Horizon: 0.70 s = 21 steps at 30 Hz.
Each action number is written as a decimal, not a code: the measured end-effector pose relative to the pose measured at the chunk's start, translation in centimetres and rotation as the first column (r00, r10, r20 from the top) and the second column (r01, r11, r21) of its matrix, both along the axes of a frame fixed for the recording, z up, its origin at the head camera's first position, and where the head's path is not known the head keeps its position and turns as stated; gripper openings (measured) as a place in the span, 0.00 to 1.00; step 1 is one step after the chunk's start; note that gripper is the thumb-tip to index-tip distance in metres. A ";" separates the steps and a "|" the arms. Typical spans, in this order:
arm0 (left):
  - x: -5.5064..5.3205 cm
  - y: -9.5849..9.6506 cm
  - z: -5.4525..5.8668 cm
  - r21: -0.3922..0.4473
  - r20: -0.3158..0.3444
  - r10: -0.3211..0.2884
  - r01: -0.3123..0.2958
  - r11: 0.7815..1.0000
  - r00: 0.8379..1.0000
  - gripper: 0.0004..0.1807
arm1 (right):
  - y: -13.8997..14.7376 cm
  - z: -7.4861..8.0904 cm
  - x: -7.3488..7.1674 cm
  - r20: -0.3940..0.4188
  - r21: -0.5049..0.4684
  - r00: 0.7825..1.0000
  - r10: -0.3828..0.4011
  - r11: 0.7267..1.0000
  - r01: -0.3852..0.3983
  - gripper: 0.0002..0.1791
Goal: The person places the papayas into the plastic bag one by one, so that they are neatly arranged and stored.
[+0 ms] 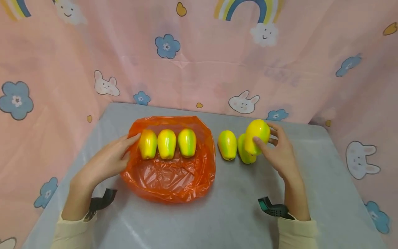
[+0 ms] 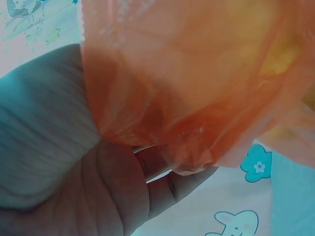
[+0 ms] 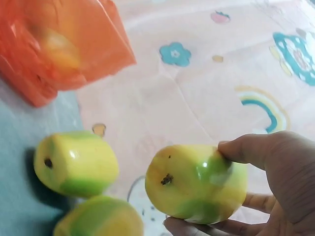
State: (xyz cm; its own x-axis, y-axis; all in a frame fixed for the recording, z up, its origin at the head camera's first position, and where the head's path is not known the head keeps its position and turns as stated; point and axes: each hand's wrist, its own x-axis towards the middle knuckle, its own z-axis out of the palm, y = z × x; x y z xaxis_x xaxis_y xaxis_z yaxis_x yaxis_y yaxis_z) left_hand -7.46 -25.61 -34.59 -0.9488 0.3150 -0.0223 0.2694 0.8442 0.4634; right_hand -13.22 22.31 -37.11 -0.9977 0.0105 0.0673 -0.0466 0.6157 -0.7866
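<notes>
R hand (image 1: pixel 282 152) gripping yellow-green fruit (image 1: pixel 256 133), thumb opp. fingers, held R of orange bag (image 1: pixel 169 197). L hand (image 1: pixel 112 157) touching bag rim; tips behind film, can't tell if pinching. Bag thin, crinkly, see-thru; 3 glossy oblong fruits (image 1: pixel 166 144) inside. 2 loose fruits (image 1: pixel 227 145) on table (image 1: pixel 236 204), 1 partly hidden.

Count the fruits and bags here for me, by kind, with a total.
Bag: 1
Fruits: 6 (3 in the bag, 2 on the table, 1 in the right hand)
Total: 7
</notes>
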 end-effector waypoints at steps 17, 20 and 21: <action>0.3 0.0 0.1 0.002 0.009 0.004 -0.004 1.000 1.000 0.37 | -7.4 2.0 2.2 -0.077 -0.068 0.985 0.154 0.985 -0.159 0.40; 0.3 0.0 0.3 -0.002 0.018 0.006 -0.006 1.000 1.000 0.38 | -8.6 2.2 2.3 -0.064 -0.088 0.984 0.167 0.981 -0.173 0.40; 0.3 -0.1 0.4 -0.004 0.024 0.008 -0.008 1.000 1.000 0.38 | -9.1 2.2 2.4 -0.062 -0.092 0.983 0.172 0.980 -0.178 0.40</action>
State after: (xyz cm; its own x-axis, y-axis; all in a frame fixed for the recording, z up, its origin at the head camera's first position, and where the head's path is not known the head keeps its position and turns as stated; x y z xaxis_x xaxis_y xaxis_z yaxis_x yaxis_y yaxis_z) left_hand -7.11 -25.69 -34.22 -0.9506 0.3071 -0.0463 0.2513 0.8483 0.4661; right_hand -10.84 13.25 -34.93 -0.9796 -0.1550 0.1280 -0.1907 0.5156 -0.8354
